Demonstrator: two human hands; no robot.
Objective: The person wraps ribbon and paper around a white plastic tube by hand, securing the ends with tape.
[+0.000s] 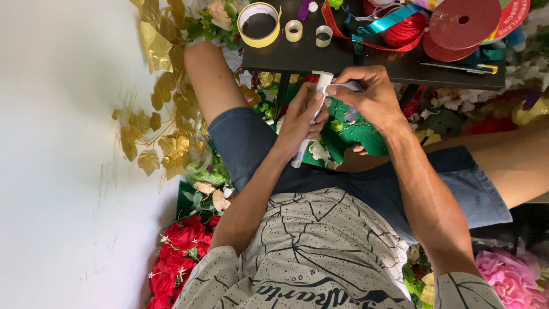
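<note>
- Hands both busy over my lap: left hand wrapped round a white rolled tube, holding it near upright, tilted a bit.
- Right hand pinches the tube's top end, fingers closed on a pale strip there; I can't tell what the strip is.
- Tube sits between both hands, lower end poking out under the left hand.
- Green foam piece just behind the hands, on my lap.
- Black bench just beyond the hands: yellow tape roll past the left hand, two small tape rolls beside it, red ribbon spools past the right.
- Gold leaf garland well left of the left hand.
- Red fabric flowers by my left elbow, pink ones by the right.
</note>
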